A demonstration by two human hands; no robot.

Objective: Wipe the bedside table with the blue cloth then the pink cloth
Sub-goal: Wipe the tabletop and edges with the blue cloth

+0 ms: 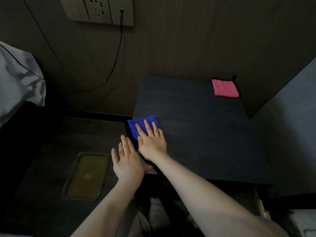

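— Blue cloth (143, 125)?
— Folded at the left edge of the desk (196, 134), near the front corner, hanging slightly over. Pinned flat under the right hand (151, 141), fingers straight and lightly spread on top.
— Left hand (127, 161)?
— Flat too, fingers extended, holding nothing, at the desk's front-left corner just beside the cloth; hard to tell whether touching the edge.
— Pink cloth (225, 88)?
— Folded square with dark trim and a small loop, at the back right corner, well apart from both hands.
— Handling?
— Probably soft, light, limp; likely to bunch if pushed from one edge. Best pressed with a flat palm in the middle, or pinched by a folded edge to lift.
— Count?
— One blue cloth, one pink cloth, one desk, two hands.
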